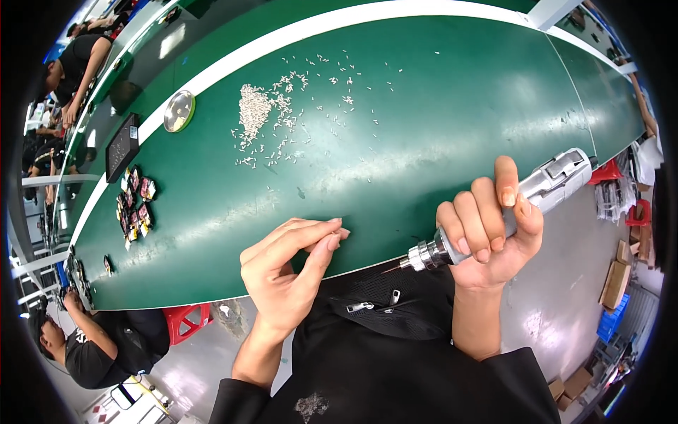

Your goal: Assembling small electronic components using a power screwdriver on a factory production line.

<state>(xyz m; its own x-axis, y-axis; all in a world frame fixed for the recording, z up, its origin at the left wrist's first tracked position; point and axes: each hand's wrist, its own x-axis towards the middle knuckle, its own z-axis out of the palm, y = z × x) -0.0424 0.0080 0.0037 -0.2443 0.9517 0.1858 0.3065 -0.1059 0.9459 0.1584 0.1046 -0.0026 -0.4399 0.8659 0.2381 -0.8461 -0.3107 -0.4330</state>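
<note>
My right hand (pixel 489 230) is wrapped around a silver-grey electric screwdriver (pixel 556 182), its index finger raised off the body. The thin bit points left and lies just past the table's near edge, over my black clothing. Left of it, my left hand (pixel 286 272) is closed in a pinch above the near edge of the green table (pixel 424 134); anything between the fingertips is too small to make out. Farther off lies a heap of tiny pale rod-shaped pieces (pixel 254 113), with many more scattered to its right. A cluster of small black parts with coloured bits (pixel 134 206) sits at the left.
A round yellow-green dish (pixel 179 112) and a black tray (pixel 122 148) stand by the white strip at the far left. Another person (pixel 99 346) sits at the lower left by a red stool (pixel 187 323). Cardboard boxes (pixel 616 274) stand off the table at right.
</note>
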